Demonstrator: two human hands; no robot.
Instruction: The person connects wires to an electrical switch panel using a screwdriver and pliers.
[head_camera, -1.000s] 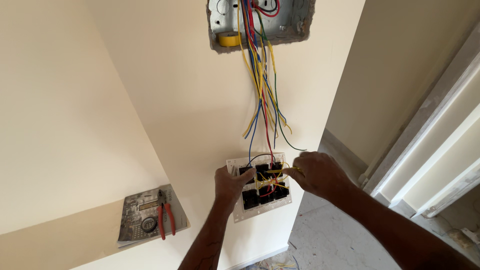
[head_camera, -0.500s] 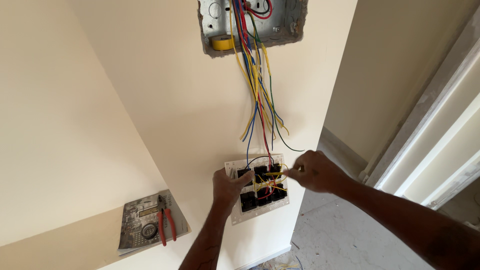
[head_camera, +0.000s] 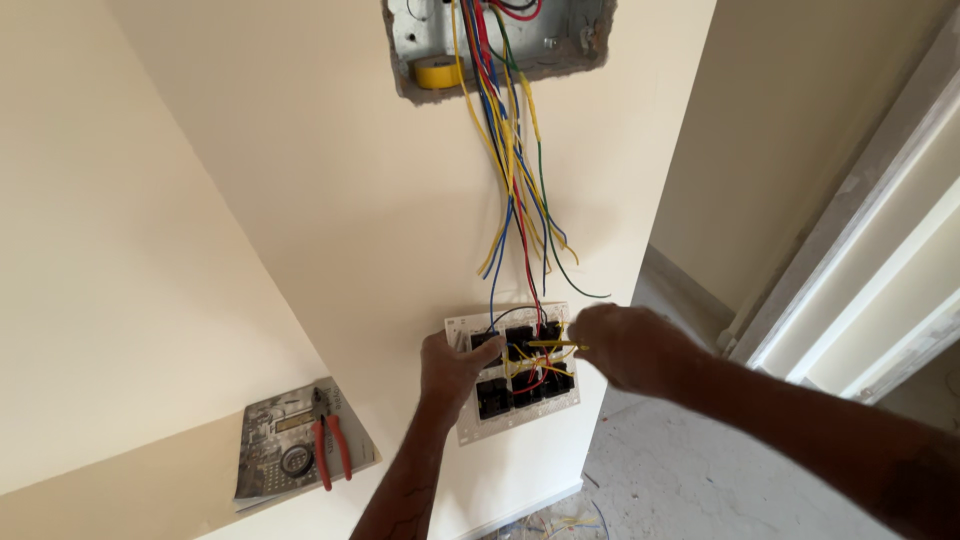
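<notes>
My left hand (head_camera: 452, 368) grips the left edge of a white switch plate (head_camera: 462, 328), back side up, with several black switch modules on it. My right hand (head_camera: 625, 345) is pinched on a thin yellow-handled tool (head_camera: 550, 346) whose tip rests on the upper right modules; the tool's kind is unclear. A bundle of coloured wires (head_camera: 512, 190), blue, red, yellow and green, hangs from an open metal wall box (head_camera: 572, 38) down to the plate. A yellow tape roll (head_camera: 438, 72) sits inside the box.
Red-handled pliers (head_camera: 329, 450) and a small dark ring lie on a folded grey paper (head_camera: 262, 432) on a ledge at lower left. A white door frame (head_camera: 860, 290) stands at right. Wire scraps litter the grey floor (head_camera: 640, 480) below.
The view has shifted slightly, so the wall box sits higher in frame. Both hands stay on the switch plate; the right hand has edged a little along the upper modules.
</notes>
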